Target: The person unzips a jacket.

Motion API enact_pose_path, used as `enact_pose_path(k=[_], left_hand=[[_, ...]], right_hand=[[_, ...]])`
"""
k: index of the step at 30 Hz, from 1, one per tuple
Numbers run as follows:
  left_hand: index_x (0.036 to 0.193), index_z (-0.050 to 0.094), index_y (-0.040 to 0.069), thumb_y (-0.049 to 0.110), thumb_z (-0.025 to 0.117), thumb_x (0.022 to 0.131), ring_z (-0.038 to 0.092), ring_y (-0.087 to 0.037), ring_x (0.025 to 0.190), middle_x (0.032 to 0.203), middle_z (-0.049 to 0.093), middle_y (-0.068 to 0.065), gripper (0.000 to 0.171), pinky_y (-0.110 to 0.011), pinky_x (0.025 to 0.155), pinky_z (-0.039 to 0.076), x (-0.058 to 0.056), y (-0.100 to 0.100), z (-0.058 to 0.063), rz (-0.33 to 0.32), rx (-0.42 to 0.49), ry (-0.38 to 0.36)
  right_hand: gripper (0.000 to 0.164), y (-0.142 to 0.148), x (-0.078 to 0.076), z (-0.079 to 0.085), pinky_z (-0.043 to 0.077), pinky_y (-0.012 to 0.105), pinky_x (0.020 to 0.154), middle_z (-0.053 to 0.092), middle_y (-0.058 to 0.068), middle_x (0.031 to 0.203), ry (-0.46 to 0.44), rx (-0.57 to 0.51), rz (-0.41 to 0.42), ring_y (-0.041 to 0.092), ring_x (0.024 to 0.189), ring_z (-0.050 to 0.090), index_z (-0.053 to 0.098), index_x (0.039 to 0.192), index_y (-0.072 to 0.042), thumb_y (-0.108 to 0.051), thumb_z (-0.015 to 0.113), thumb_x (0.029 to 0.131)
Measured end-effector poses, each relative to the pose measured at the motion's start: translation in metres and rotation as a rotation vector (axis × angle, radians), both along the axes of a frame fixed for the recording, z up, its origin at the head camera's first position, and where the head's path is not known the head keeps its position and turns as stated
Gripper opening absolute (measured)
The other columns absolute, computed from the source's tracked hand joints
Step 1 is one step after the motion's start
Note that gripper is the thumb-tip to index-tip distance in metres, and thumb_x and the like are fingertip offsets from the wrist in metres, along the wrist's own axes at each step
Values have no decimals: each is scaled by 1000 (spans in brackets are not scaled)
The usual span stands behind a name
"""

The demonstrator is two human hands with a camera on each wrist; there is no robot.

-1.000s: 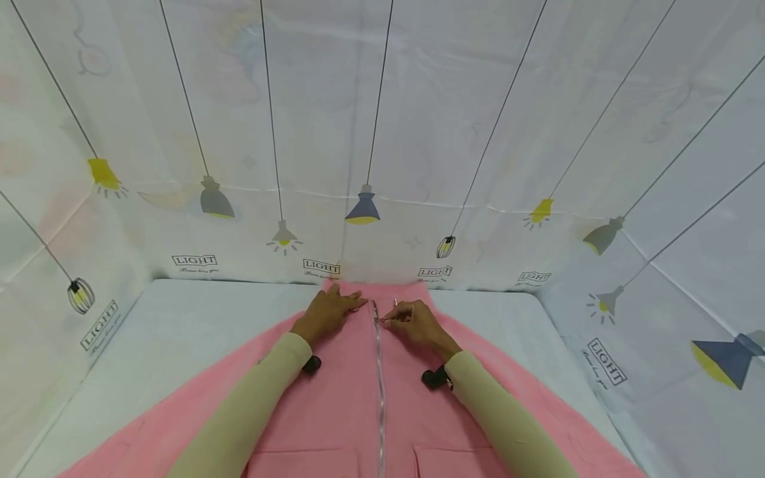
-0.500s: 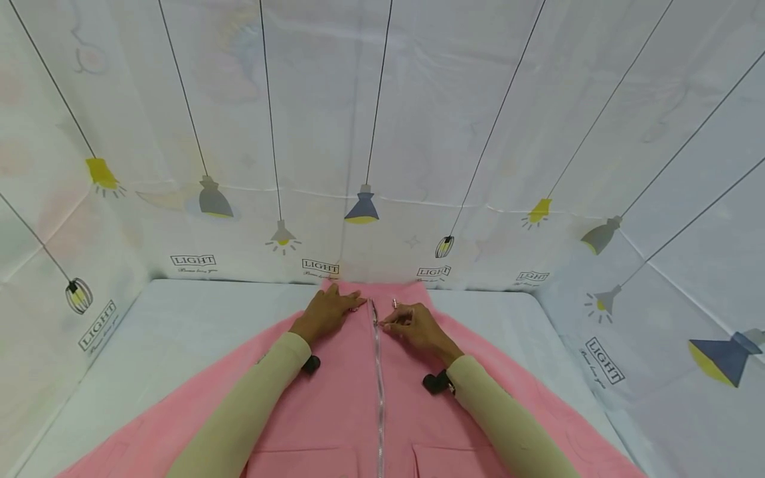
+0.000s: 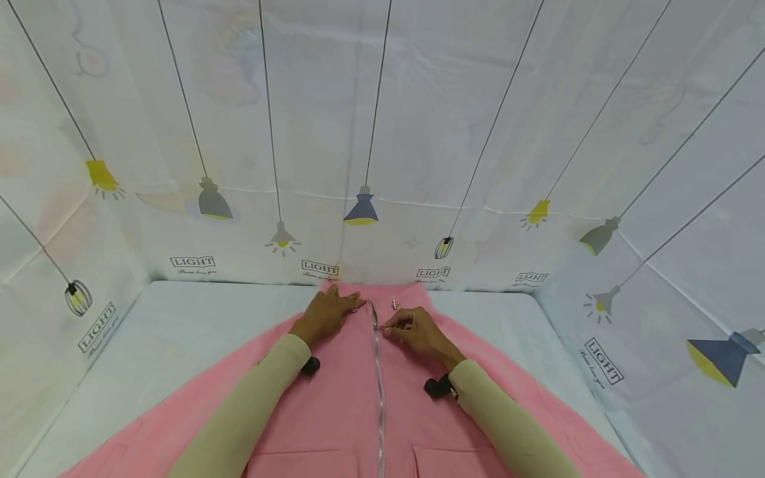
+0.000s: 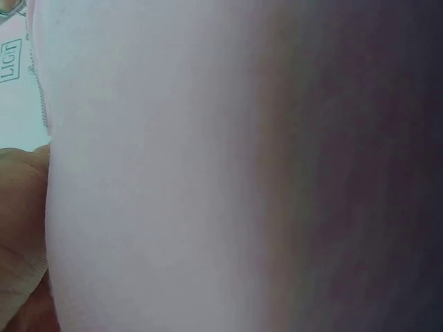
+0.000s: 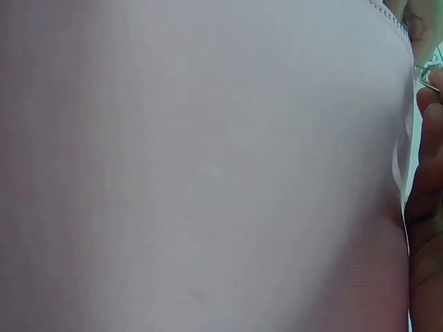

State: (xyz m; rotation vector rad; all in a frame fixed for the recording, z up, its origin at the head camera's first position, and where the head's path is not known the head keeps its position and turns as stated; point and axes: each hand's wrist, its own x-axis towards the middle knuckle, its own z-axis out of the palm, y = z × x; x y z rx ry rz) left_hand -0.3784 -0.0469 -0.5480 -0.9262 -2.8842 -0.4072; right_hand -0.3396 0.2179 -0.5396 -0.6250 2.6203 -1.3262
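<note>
Head view: pink garment (image 3: 335, 411) spread flat on pale blue surface (image 3: 179, 332), long axis running near to far, collar end pointing far toward printed lamp backdrop (image 3: 382, 133). Silver zipper (image 3: 379, 392) straight along the centre line, same near-to-far axis, closed almost to the collar. Left hand (image 3: 325, 313) flat on the fabric just left of the zipper top, fingers straight and pressing, pointed far and right. Right hand (image 3: 415, 328) just right of the zipper top, thumb and forefinger pinched at the zipper pull, remaining fingers curled. Two pocket flaps (image 3: 305, 458) at the near edge. Left wrist view: blurred pink fabric (image 4: 208, 173) filling the frame, part of the hand (image 4: 21, 235) at left edge, zipper teeth (image 4: 43, 104) faint at upper left. Right wrist view: blurred pink fabric (image 5: 194, 173), fingers (image 5: 426, 173) at right edge, small metal ring (image 5: 429, 77) beside them.
</note>
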Motion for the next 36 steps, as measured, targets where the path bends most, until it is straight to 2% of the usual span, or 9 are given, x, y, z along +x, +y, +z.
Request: enact_pose_path(k=[6,13,18,22,30,36], left_hand=[[145,54,29,18,53,103,45,-29,98,150,53,-1,43,-50,79,43,-1,-1,-3,-7,2,9],[147,51,29,19,51,104,42,-28,97,152,50,0,44,-50,84,43,-3,0,-2,-4,-28,-10],[146,53,28,17,51,104,43,-28,97,152,50,-2,43,-50,84,42,-1,2,1,3,-14,-27],[145,54,27,15,53,103,43,-28,93,151,51,-2,44,-50,83,42,1,2,1,8,-2,-18],[144,55,28,16,52,103,42,-27,91,150,52,-2,43,-49,81,41,2,2,1,7,-14,-8],[144,56,27,17,53,103,43,-28,91,150,52,0,42,-50,78,42,1,2,1,0,-15,11]], right_hand=[[10,0,6,3,50,35,89,74,-7,100,4,7,11,15,105,63,79,99,-22,-22,72,92],[11,2,12,6,52,28,78,76,-2,100,7,2,35,17,91,64,79,101,-18,-19,72,92],[11,4,15,3,52,25,70,76,-1,100,-25,-28,39,19,83,64,80,101,-17,-19,72,92],[11,5,18,2,51,24,63,76,2,98,-14,-59,54,21,78,64,80,100,-15,-17,72,92],[11,7,24,-2,52,24,65,77,2,98,-30,-60,55,24,79,66,80,99,-17,-19,74,91],[11,7,26,-3,52,24,63,77,8,99,-31,-89,69,28,79,67,79,99,-11,-15,73,91]])
